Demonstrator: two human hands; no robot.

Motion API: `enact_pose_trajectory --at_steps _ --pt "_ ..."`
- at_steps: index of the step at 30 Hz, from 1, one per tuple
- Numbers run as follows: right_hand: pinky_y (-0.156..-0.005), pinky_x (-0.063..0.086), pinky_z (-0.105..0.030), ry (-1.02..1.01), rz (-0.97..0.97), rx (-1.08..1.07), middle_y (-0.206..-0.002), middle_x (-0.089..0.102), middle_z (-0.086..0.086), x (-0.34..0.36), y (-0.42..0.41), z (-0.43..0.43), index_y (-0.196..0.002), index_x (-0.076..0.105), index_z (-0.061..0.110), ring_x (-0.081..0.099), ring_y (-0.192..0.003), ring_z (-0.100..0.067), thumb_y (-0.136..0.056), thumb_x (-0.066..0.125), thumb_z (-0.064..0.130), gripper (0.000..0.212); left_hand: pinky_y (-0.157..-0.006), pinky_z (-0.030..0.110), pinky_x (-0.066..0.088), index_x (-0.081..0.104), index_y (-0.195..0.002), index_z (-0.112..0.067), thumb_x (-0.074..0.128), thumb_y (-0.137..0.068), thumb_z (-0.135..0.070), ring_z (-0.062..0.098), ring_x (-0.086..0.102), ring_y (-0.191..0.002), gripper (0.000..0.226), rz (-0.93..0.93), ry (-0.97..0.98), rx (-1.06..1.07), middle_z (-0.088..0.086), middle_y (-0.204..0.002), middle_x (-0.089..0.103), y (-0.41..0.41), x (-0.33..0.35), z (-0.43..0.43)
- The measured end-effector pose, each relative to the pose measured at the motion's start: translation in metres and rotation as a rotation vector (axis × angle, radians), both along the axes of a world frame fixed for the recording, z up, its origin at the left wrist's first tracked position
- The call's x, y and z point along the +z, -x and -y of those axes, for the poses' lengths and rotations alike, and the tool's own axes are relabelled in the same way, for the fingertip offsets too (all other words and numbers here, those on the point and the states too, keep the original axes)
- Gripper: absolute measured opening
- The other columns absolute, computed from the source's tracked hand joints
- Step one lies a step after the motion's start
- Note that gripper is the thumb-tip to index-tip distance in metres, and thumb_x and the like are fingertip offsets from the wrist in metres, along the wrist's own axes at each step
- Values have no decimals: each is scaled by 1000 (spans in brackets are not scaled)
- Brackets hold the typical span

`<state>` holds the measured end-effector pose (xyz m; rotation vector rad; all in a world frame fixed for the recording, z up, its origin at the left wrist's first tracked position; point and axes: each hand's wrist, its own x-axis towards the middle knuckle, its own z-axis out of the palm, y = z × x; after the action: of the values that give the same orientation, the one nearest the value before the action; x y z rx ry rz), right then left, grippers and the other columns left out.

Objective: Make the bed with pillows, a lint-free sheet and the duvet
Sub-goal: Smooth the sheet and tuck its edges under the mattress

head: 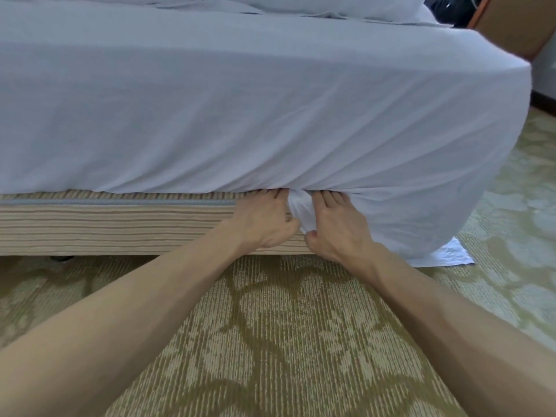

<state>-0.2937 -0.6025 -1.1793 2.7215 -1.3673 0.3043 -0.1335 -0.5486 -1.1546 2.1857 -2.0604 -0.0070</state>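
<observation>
both hands work at the seam where the mattress meets the striped bed base [120,224]. the left hand [261,221] and the right hand [340,230] sit side by side, nearly touching. their fingers [329,201] are stretched out fairly straight and pushed up under the lower edge of the white sheet [270,115], with the tips hidden in the seam. neither hand is clenched; both press the cloth inward. a small bunch of sheet [298,209] hangs between the two hands with both thumbs against it, and i cannot tell whether the thumbs pinch it or only nudge it. left of the fingers the sheet is tucked in and the base shows bare. right of the fingers it hangs loose over the base down to the carpet [270,326], where a loose corner [448,254] lies flat. above the fingers the cloth is drawn over the mattress, with slanting creases running down toward the hands. far beyond them lies more white bedding [331,7]; i cannot say whether it is pillow or duvet. the sheet looks thin, light and limp, so it will not hold a fold by itself and probably stays put only where the mattress pins it. the best hold looks like the hanging hem just right of the right fingers: gather the slack there and feed it under with a flat hand. a hard tug could drag out the tucked stretch to the left.
</observation>
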Motion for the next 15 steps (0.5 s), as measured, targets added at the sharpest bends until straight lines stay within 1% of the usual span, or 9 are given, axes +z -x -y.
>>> enact_pose_trajectory --at_steps 2,4,7,8,10,11,12,14,15 --pt "-121 20 -35 -56 -34 -41 -150 47 -13 4 -10 10 -150 36 6 41 -140 -29 -83 61 34 77 -107 41 40 39 -153 -18 43 -97 -48 29 48 -137 64 -25 3 36 6 -156 47 2 -2 8" --pt "-118 25 -37 -136 -107 -57 -151 46 -14 15 -16 17 -149 36 7 42 -140 -30 -89 60 39 72 -99 40 45 49 -143 -16 43 -97 -42 30 56 -127 53 -27 -8 58 7 -144 58 5 -1 12" --pt "-104 40 -36 -212 -176 -92 -141 58 -7 30 -16 25 -144 45 13 54 -129 -27 -95 56 37 55 -98 41 45 54 -138 -16 48 -96 -35 32 56 -125 47 -9 -31 81 8 -138 61 12 3 17" --pt "-101 42 -35 -212 -189 -95 -137 61 -4 33 -16 26 -141 49 15 56 -126 -25 -96 54 34 49 -94 41 46 57 -134 -17 49 -96 -34 32 58 -123 43 -11 -49 76 8 -135 64 13 4 19" --pt "-101 41 -34 -210 -203 -97 -135 62 -3 33 -16 27 -139 51 16 57 -126 -24 -97 54 32 45 -85 37 46 60 -127 -17 49 -96 -34 32 60 -116 37 -1 -81 51 8 -128 66 13 6 21" --pt "-103 40 -34 -218 -202 -92 -137 61 -3 32 -16 26 -140 50 16 56 -127 -24 -96 54 31 47 -86 38 47 59 -130 -16 50 -95 -36 32 60 -118 40 16 -83 41 9 -130 65 13 4 19" --pt "-105 39 -34 -233 -194 -82 -140 59 -5 31 -15 27 -143 47 15 54 -129 -25 -95 54 30 51 -92 39 48 54 -137 -13 52 -94 -36 33 57 -122 48 42 -75 38 10 -136 62 12 3 16" --pt "-107 37 -35 -256 -152 -27 -145 55 -8 28 -7 31 -151 39 15 52 -131 -28 -93 56 29 62 -105 42 44 41 -148 -8 56 -91 -35 32 50 -132 65 91 -49 21 12 -146 53 12 2 6" --pt "-106 38 -36 -242 -116 17 -144 56 -9 27 -1 32 -153 36 15 53 -129 -30 -92 57 28 66 -105 42 42 38 -150 -7 56 -90 -34 31 49 -133 68 100 -27 -6 12 -148 51 12 3 1"
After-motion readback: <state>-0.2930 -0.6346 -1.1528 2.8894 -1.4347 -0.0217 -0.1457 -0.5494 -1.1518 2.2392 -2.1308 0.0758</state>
